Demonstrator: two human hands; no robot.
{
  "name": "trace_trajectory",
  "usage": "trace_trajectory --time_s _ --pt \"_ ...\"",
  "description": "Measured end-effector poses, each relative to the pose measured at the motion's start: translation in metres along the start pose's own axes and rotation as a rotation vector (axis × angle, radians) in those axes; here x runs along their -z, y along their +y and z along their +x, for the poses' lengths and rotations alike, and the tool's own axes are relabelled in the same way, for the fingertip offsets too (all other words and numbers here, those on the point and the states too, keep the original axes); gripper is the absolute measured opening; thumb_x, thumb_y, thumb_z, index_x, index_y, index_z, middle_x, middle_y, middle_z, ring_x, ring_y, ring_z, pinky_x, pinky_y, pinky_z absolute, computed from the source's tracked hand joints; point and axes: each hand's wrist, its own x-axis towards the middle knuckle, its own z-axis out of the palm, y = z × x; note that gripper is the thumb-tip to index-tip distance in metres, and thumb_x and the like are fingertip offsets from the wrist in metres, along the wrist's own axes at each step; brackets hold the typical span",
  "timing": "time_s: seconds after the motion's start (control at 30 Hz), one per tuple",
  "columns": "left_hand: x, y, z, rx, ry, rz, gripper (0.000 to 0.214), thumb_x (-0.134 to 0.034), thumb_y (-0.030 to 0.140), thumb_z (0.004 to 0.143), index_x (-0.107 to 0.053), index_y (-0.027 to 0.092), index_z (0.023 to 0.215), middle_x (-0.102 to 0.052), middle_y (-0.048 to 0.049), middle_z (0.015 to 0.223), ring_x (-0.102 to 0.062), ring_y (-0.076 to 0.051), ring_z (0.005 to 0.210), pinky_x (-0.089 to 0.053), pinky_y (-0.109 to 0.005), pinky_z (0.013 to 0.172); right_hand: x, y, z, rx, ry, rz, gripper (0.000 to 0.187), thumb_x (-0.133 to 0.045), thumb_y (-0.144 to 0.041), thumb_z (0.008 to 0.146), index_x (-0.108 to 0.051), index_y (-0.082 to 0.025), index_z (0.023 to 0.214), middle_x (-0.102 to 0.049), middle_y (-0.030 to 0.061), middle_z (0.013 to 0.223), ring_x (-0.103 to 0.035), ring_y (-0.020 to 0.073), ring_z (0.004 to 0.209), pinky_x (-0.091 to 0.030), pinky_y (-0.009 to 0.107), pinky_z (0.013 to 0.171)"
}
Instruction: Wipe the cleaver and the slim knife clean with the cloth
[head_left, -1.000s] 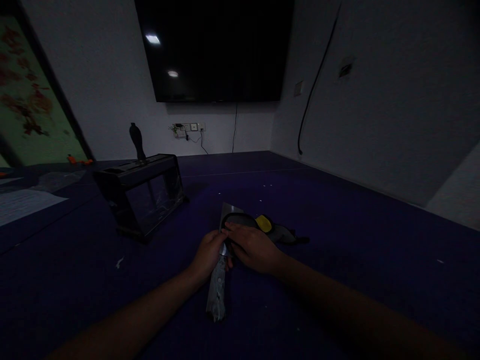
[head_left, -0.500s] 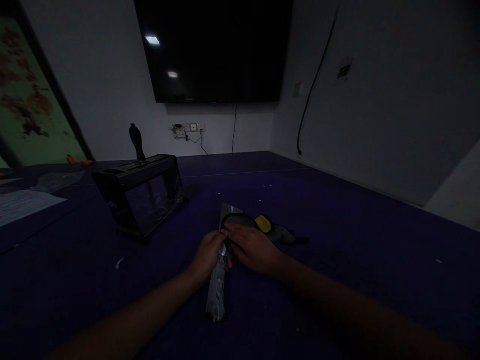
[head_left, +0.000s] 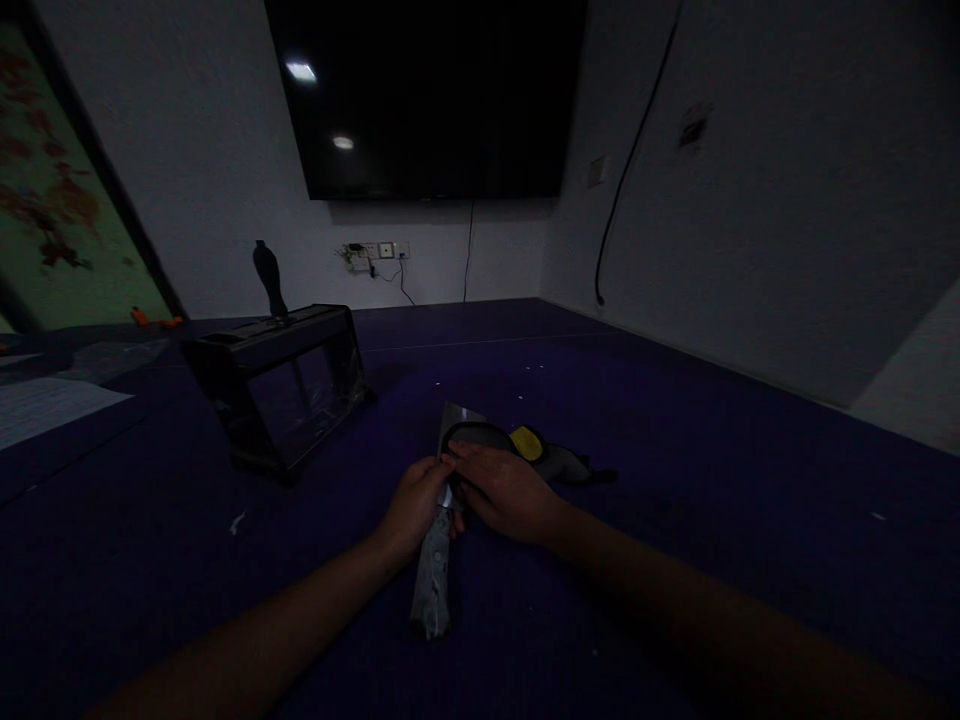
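Note:
Low in front of me, a broad-bladed knife (head_left: 432,585) points away, its worn grey handle towards me. Its kind is not fully clear in the dark, as much of the flat metal blade is covered. My left hand (head_left: 415,508) is closed around it where blade meets handle, with fingertips showing on the far side. Against the blade lies a grey fabric piece (head_left: 484,435) with black edging and a yellow patch. My right hand (head_left: 510,495) is closed on the fabric, fingers close together over it and reaching the left thumb. The fabric's part under the fingers is hidden.
A black frame with clear panels and an upright dark handle (head_left: 270,280) stands left on the purple floor (head_left: 675,480). Papers (head_left: 56,405) and clear plastic (head_left: 112,358) lie farther left. A large screen (head_left: 435,100) hangs above wall sockets (head_left: 379,252). White scraps dot the floor.
The whole view has shifted very slightly. Both hands, the knife and the fabric keep nearly the same positions.

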Motion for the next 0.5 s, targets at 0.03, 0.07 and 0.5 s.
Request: trace_trajectory --time_s 0.03,0.07,0.5 --pt "0.0001 -0.0001 0.0002 0.0 -0.004 0.0 0.032 -0.044 0.046 0.076 -0.052 0.015 0.069 -0.052 0.0019 0.037 -0.046 -0.012 0.029 -0.033 -0.021 0.034 0.0001 0.0 0.0001 -0.001 0.0 -0.005 0.041 -0.042 -0.011 0.08 -0.048 -0.011 0.12 -0.052 0.0165 0.122 -0.045 0.0225 0.116 -0.039 0.041 0.095" --pt "0.0001 -0.0003 0.0005 0.001 -0.007 0.0 0.032 -0.044 0.046 0.076 -0.052 0.015 0.069 -0.052 0.002 0.037 -0.046 -0.012 0.029 -0.033 -0.021 0.034 0.0001 0.0 0.0001 -0.002 -0.002 -0.01 0.041 -0.043 -0.011 0.08 -0.048 -0.011 0.12 -0.052 0.0167 0.122 -0.046 0.0225 0.116 -0.039 0.04 0.095" --pt "0.0011 -0.0017 0.0026 0.012 -0.013 -0.012 0.033 -0.044 0.048 0.074 -0.051 0.016 0.067 -0.051 0.0016 0.036 -0.045 -0.013 0.028 -0.032 -0.022 0.033 0.0026 -0.0024 0.0004 -0.022 -0.015 -0.018 0.041 -0.043 -0.012 0.081 -0.047 -0.012 0.122 -0.051 0.016 0.123 -0.046 0.0221 0.116 -0.04 0.04 0.095"
